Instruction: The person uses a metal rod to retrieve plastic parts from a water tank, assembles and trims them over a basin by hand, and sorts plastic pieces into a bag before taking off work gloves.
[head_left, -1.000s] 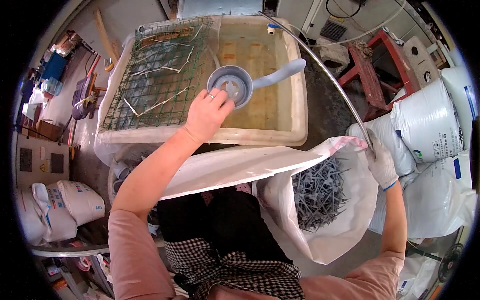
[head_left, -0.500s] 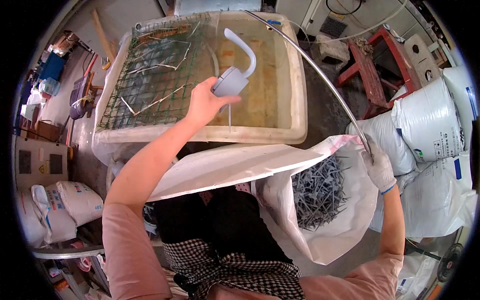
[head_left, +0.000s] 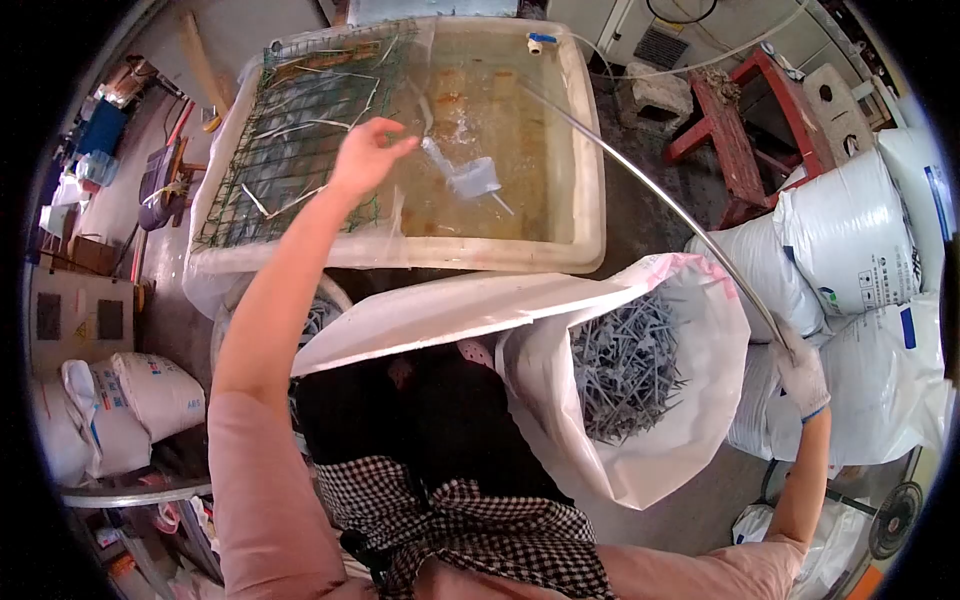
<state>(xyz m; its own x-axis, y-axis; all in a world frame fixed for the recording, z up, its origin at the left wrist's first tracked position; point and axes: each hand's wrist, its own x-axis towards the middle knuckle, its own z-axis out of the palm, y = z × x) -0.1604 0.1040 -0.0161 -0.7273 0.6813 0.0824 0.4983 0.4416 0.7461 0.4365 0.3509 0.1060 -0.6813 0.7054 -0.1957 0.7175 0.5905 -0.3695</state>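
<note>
My bare left hand [head_left: 368, 155] is over the tub's green netting, fingers apart and holding nothing. To its right, a grey plastic part [head_left: 472, 180] with a thin stem lies in the water, bubbles and ripples beside it. Water blurs its curved piece. My right hand [head_left: 800, 372], in a white glove, is closed around the lower end of a long metal rod [head_left: 672, 208]. The rod slants up and left over the tub's right rim, its far end reaching the water. The white tub [head_left: 595, 185] holds murky water above a brownish bottom.
A white board [head_left: 430, 318] lies across in front of my lap. Beside it a white sack [head_left: 690, 440] holds many grey plastic spiky scraps [head_left: 625, 375]. Full white bags [head_left: 850, 245] and a red stand [head_left: 735, 150] are on the right; more bags [head_left: 155, 405] sit left.
My left hand has let go of the grey plastic part and moved up and left; the part is now in the water. My right hand and the rod have shifted right and down.
</note>
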